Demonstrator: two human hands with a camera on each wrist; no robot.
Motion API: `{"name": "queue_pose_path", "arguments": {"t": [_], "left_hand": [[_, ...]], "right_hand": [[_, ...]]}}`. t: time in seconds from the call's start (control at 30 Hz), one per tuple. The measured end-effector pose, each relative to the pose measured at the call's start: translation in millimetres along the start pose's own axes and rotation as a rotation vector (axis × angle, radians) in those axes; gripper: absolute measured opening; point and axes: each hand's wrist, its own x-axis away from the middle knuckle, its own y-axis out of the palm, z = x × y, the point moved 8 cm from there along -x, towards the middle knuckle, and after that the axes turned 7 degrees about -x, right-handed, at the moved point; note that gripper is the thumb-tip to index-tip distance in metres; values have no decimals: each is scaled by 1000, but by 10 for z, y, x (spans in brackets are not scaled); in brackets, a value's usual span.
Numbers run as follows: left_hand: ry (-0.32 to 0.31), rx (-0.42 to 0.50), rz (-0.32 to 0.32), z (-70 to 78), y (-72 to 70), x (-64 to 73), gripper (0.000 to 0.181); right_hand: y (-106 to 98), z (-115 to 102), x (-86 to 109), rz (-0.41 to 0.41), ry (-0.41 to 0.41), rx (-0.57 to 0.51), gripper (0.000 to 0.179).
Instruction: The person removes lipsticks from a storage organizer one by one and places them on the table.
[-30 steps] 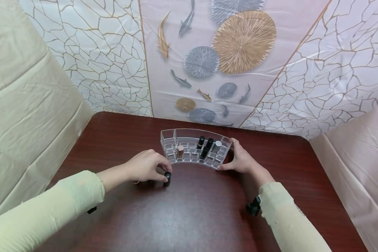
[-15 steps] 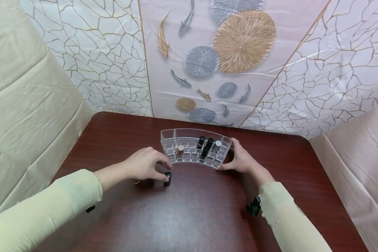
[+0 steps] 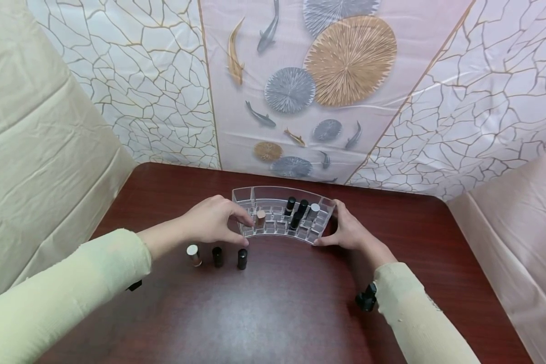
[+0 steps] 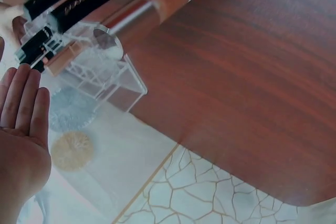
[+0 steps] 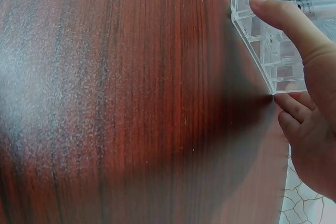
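Note:
A curved clear acrylic organizer (image 3: 273, 192) stands toward the back of the table. My right hand (image 3: 350, 230) grips its right end, thumb at the front corner and fingers round the side. My left hand (image 3: 214, 222) hovers at its left front, thumb and fingers apart, holding nothing, close to a pinkish lipstick (image 3: 261, 218) in a compartment. Near the left hand, a black lipstick (image 3: 242, 259), another black tube (image 3: 217, 257) and a gold-toned tube with a pale top (image 3: 194, 255) stand upright on the table. The left wrist view shows that tube's clear-and-tan side (image 4: 149, 17) up close.
Several black tubes (image 3: 296, 220) and a silver-topped tube (image 3: 315, 208) sit in the organizer's right half. The dark red wooden table (image 3: 273, 313) ends at a patterned cloth backdrop (image 3: 164, 101) behind. Beige cloth hangs at both sides.
My left hand has let go of the nearest black lipstick, leaving it standing on the table. That hand has risen toward the organizer, uncovering the other two tubes. The right hand stays put.

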Motion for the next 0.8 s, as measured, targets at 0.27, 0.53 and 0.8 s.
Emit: {"name": "queue_pose_path", "arguments": {"t": [0.27,0.53,0.8], "left_hand": [[-18,24,13,-71,-93,-172,32],[-42,-6,33,-152,-150,-341,33],[-55,-65,33,-225,-131,-474,38]], "right_hand": [[-4,1,0,0,0,-4,124],[-1,-5,-1,-3,-1,-10,125],[0,0,2,-1,0,-9,124]]}}
